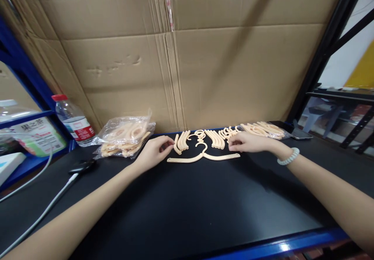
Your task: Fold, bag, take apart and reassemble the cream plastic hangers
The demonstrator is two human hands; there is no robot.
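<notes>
While both bare hands, left (153,151) and right (249,141), reach over the black counter (204,201), a pale beige, flat, wood-like clothes hanger with a curved hook (202,155) lies between their fingers, slightly nearer the body. It looks light, stiff and smooth, perhaps fragile at its slim hook; its central joint seems the best hold. The left fingers bend beside pale beige curved bars (183,141), the right ones by small pale beige hooks (229,132); I cannot tell whether either set grips anything. Well left of the left fingers, a green-and-white label (37,137) reads "果之茶"; the red-capped clear plastic bottle's (67,111) red-and-white label (82,129) is illegible.
</notes>
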